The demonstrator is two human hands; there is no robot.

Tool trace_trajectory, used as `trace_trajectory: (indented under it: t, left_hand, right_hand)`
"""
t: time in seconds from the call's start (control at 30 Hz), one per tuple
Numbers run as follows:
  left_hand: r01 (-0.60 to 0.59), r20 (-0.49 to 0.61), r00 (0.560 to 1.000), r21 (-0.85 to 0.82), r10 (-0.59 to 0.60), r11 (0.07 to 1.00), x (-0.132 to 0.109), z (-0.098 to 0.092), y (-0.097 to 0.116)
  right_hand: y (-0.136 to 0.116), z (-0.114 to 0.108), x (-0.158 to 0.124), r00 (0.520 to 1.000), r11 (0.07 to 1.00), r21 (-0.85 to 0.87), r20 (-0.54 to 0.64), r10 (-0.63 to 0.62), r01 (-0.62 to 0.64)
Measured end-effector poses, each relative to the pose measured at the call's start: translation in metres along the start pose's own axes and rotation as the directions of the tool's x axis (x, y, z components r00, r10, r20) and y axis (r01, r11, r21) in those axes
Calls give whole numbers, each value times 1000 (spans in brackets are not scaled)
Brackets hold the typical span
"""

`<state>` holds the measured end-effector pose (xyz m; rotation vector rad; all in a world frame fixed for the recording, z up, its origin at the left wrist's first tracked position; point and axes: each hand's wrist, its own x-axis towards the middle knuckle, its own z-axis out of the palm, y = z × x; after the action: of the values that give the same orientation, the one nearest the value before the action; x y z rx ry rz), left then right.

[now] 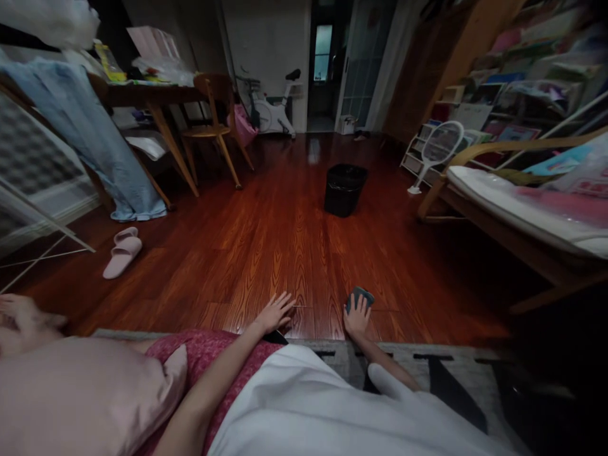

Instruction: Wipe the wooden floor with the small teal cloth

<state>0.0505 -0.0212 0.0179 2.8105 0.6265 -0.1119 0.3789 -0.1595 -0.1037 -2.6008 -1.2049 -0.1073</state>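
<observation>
On the red-brown wood floor, a pale pink slipper lies left of the left hand, whose empty fingers spread wide. A black, bag-lined bin stands beyond the right hand, whose stretched fingers lie over a flat, dark blue-green thing; I can't tell if they grip it.

Glossy, grained wood floor

Arms outstretched, left fingers spread, right fingers extended
</observation>
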Motion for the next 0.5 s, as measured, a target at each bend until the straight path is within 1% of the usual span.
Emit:
trace_trajectory:
  t: [0.03,0.07,0.13,0.23,0.3,0.33,0.4,0.5]
  left_hand:
    - [-20,2,1000,-4,20,1000,0,-2,2]
    - [-33,9,999,-10,33,999,0,-3,4]
    - [-32,23,999,-27,33,999,0,-4,5]
    - [31,42,999,-67,-28,997,-2,-2,0]
    - [85,51,996,-100,-80,991,-5,0,-4]
    - [101,51,994,-115,-95,988,-6,0,-6]
    - [101,47,994,-143,-95,985,-8,-1,-6]
    - [54,54,998,-176,-45,983,-9,-5,0]
  right_hand:
    - [-11,4,0,1000,1000,20,-10,-11,11]
    - [-22,7,-2,999,998,37,-13,-48,48]
    - [-45,16,-9,984,982,62,-2,-180,180]
    - [-70,27,-22,921,917,95,19,-390,387]
    - [-76,33,-26,887,883,111,25,-461,456]
    - [-76,35,-25,879,875,116,27,-476,470]
    - [-74,36,-16,882,878,120,26,-470,464]
    - [-74,31,12,923,920,113,46,-383,376]
